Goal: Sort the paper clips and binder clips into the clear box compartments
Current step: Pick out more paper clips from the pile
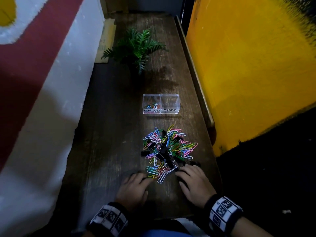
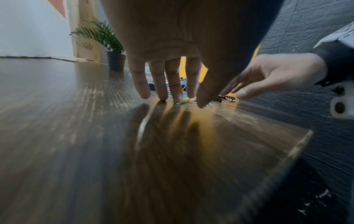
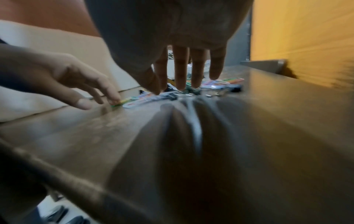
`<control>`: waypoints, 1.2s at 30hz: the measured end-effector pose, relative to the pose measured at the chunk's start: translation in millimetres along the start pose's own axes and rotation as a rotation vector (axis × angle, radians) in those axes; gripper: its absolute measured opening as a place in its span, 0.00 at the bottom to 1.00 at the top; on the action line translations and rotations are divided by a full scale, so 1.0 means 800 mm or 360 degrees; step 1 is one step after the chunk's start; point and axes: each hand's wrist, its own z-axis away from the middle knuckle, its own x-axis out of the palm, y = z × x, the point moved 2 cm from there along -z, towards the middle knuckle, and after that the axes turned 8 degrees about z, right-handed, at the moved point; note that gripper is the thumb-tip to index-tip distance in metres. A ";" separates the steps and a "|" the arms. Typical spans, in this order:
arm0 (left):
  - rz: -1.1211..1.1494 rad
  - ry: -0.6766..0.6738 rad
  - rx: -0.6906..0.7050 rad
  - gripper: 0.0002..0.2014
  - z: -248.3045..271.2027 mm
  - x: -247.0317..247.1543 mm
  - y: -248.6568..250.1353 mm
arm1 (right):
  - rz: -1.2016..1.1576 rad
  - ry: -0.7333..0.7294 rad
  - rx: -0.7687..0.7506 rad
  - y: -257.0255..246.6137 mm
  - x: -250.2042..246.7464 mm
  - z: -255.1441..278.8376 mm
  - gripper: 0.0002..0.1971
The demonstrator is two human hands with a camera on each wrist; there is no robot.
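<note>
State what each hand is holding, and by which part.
Nothing held. Left hand and right hand reach with straight fingers to the near edge of the clip pile.

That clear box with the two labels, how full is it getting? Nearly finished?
Barely started. The clear box has a few paper clips in its left compartment; the binder-clip side looks empty. In hand: nothing yet; the left hand and right hand reach, fingers straight, into the mixed pile. Nearly everything there remains unsorted.

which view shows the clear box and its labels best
The head view: the box is seen whole from above, both labels facing the camera, a few paper clips in its left compartment, the right one seemingly empty. In both wrist views the fingers hide it; at most pale slivers show between them.
</note>
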 end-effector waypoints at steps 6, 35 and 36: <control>-0.0101 0.0033 -0.0011 0.17 0.009 -0.001 -0.002 | 0.0109 -0.0076 0.0015 -0.023 0.004 -0.011 0.24; 0.0178 -0.0384 -0.0530 0.09 0.021 -0.018 0.015 | 0.0353 -0.0378 -0.0226 -0.041 -0.019 -0.017 0.09; 0.0187 -0.0378 -0.0546 0.08 0.019 -0.019 0.016 | 0.0340 -0.0438 -0.0246 -0.042 -0.020 -0.018 0.10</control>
